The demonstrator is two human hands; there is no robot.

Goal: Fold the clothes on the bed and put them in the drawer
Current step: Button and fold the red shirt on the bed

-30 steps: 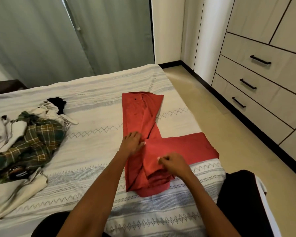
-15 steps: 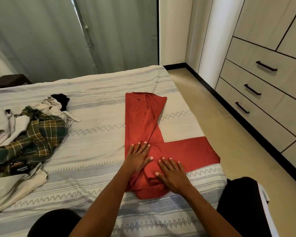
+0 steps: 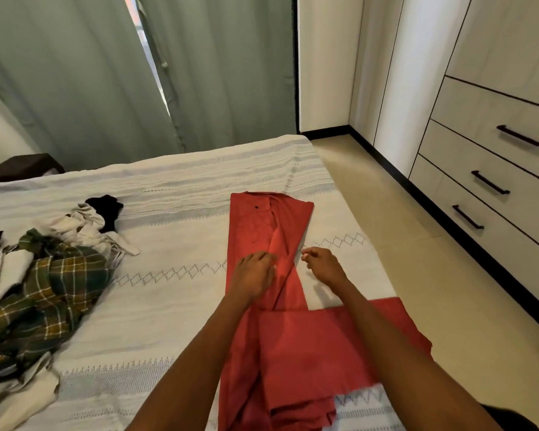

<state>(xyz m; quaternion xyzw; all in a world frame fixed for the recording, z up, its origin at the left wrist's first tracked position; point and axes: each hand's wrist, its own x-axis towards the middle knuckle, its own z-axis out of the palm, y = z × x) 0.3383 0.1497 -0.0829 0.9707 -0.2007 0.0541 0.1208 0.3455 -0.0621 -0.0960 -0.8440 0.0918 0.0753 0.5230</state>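
1. Head view: red garment (image 3: 271,231) lies flat on the bed (image 3: 175,293), a long strip running away from the person, with a folded section turned out toward the bed's right edge at the near end.
2. Left hand (image 3: 254,273) rests palm-down on the strip, fingers relaxed, grasping nothing.
3. Right hand (image 3: 322,265) sits just beside the strip's right edge over bare cover, fingers loosely curled, grasping nothing.
4. Unfolded pile (image 3: 41,275), plaid piece on top, lies at the bed's left side, well apart from the garment; bare cover lies between them.
5. Drawers (image 3: 492,188) stand along the right wall, all 3 closed; a floor strip (image 3: 417,275) separates them from the bed's right edge.
6. Curtains (image 3: 106,82) hang behind the bed's far edge.
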